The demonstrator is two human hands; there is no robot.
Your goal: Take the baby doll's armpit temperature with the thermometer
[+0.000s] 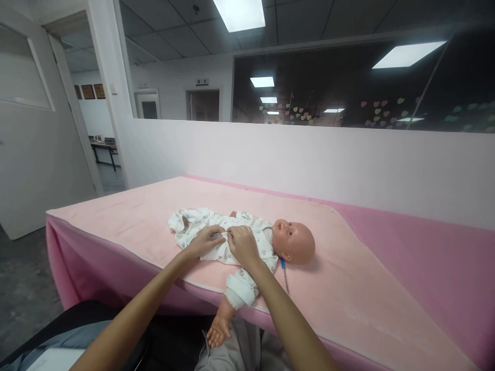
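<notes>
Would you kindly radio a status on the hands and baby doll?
Left hand and right hand on printed white outfit. Baby doll face-up, one arm past the table edge. Thin blue-ended stick near its neck, clear of hands.

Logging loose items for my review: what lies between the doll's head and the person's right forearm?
In the head view, a thin blue-ended item lies on the pale pink cover between the doll's head and that forearm.

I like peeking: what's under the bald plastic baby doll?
The doll lies on pale pink cloth; a thin blue-ended stick shows beside its neck. What its body covers is hidden.
</notes>
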